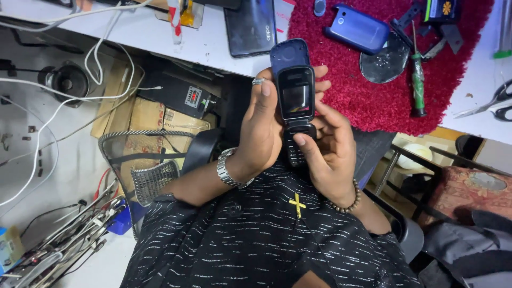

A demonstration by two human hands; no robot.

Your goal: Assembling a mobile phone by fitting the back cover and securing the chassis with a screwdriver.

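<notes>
Hands: left (261,130) and right (328,146) clasp flip phone (294,96).

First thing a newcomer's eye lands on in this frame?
The open dark-blue flip phone at centre, held by both hands: left hand wraps its side, right hand thumbs the keypad. Behind it, a red mat on the bench carries a blue phone shell and a green-handled screwdriver.

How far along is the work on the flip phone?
Done, it seems: a blue cover lies loose on the red mat, a screwdriver beside it. In hand: left hand and right hand hold the flip phone open, right thumb on its keys. Left, perhaps: the cover is not yet refitted.
</notes>
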